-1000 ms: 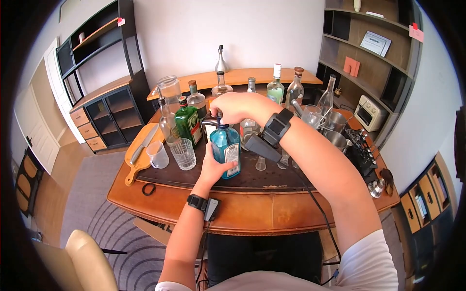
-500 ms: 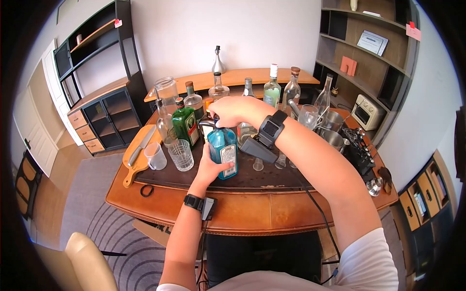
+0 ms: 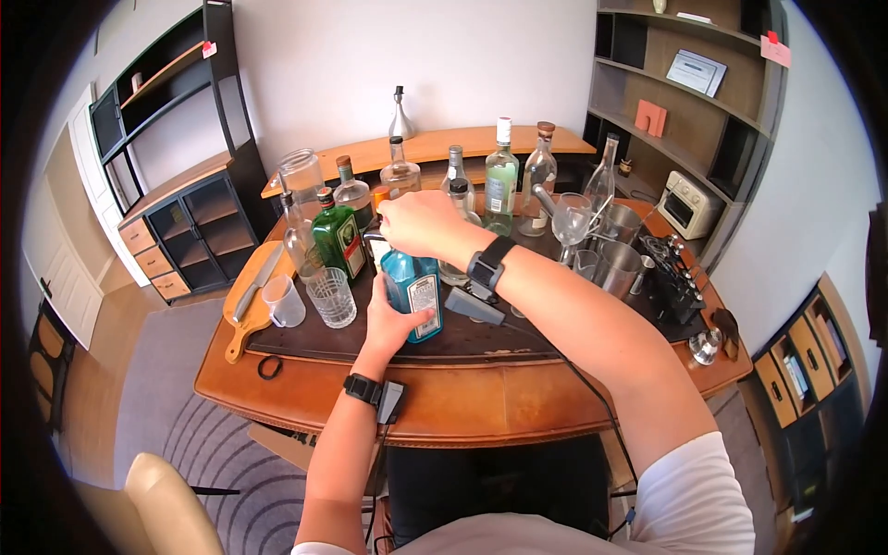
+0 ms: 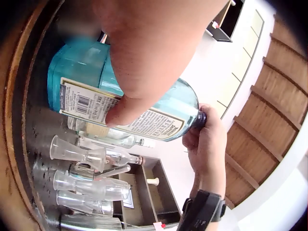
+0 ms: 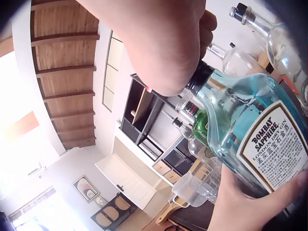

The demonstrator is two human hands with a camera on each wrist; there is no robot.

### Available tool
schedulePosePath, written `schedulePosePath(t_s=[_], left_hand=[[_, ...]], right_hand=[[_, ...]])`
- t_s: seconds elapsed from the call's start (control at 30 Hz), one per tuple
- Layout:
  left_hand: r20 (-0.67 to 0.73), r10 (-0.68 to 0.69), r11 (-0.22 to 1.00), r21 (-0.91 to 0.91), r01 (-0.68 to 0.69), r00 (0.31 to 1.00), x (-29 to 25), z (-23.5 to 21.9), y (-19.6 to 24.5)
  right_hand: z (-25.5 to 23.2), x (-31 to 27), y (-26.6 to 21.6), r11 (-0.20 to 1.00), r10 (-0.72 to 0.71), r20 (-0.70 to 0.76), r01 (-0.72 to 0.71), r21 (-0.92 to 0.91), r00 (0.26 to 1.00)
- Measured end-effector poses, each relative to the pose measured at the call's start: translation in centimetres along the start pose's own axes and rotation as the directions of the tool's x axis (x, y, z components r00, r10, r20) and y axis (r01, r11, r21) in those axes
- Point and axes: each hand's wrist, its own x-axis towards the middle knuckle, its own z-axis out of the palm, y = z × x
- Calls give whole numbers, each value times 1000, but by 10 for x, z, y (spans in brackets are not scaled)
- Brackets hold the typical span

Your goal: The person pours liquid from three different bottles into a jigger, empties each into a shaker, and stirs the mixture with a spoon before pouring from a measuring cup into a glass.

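A blue glass bottle point(image 3: 413, 294) stands on the dark mat near the table's front. The left hand point(image 3: 389, 320) grips its body, thumb across the label point(image 4: 91, 103). At its top, the right hand point(image 3: 424, 225) pinches the dark cap point(image 5: 200, 77) with thumb and fingers; in the left wrist view that hand point(image 4: 207, 139) is at the bottle's neck. Just behind and to the left stands a green bottle point(image 3: 338, 242). Left of the blue bottle are a cut-glass tumbler point(image 3: 332, 298) and a clear cup point(image 3: 284, 302).
A cutting board point(image 3: 238, 340) with a knife point(image 3: 258, 282) lies at the left. Several clear bottles stand behind the hands, one with a white cap point(image 3: 500, 185). Metal tins point(image 3: 614, 268), a stemmed glass point(image 3: 572, 220) and a black rack point(image 3: 672, 287) are at the right.
The head view has shifted, so the whole scene sits further left. The right wrist has turned and moved a little, its hand still on the cap. The left hand keeps its grip.
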Motion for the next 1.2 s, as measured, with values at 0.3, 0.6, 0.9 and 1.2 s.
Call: schedulePosePath(t_s=[0.3,0.6,0.9,1.2], left_hand=[[-100,170,903,-382,-195,980,8,-7,-21],[-136,54,949,-302,-93,989,9,-5,-6],[-132,58,941,-324,-98,990,15,-2,-25],[-89,14,955,-293,-40,996,12,0,-24]], right_hand=[[-84,0,17,981,133,-48,-124,150,990],[-197,11,89,938,316,-48,-320,-135,947],[-113,-14,150,863,417,-48,-412,-293,908],[-40,-31,179,799,547,45,-506,-324,836]])
